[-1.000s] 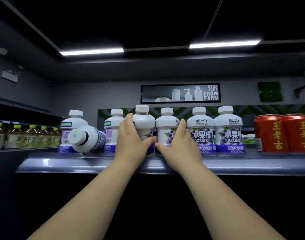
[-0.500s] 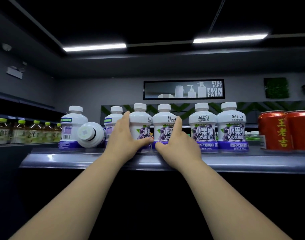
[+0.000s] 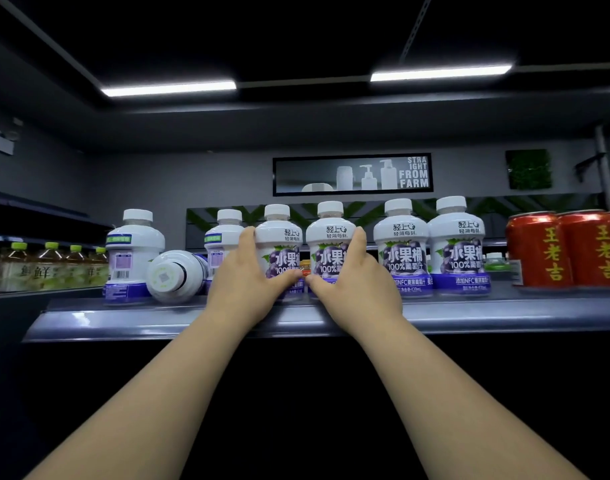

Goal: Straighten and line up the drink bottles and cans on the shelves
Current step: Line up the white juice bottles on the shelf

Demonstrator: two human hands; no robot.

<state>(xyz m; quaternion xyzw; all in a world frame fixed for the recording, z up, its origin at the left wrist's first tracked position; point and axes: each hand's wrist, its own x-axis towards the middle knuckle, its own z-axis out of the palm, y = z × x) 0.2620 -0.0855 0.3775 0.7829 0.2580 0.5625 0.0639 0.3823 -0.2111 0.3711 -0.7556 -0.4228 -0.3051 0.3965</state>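
Observation:
A row of white grape-juice bottles with purple labels stands on the grey shelf (image 3: 158, 320). My left hand (image 3: 248, 282) grips one upright bottle (image 3: 279, 237), fingers round its left side and thumb across its front. My right hand (image 3: 355, 282) grips the neighbouring bottle (image 3: 329, 237) from the right. The two bottles stand side by side, labels facing me. Two more upright bottles (image 3: 402, 251) (image 3: 457, 251) stand to the right. On the left, one bottle (image 3: 175, 275) lies on its side with its base toward me, between two upright bottles (image 3: 134, 251) (image 3: 224, 240) turned label-away.
Red drink cans (image 3: 538, 251) stand at the shelf's right end. Green-capped tea bottles (image 3: 47, 268) line a lower shelf at far left. A small orange-capped item (image 3: 305, 266) shows between the two held bottles. A sign hangs on the back wall.
The tilted bottle in my left hand now stands upright beside the one in my right hand, both labels facing front. The view has shifted slightly.

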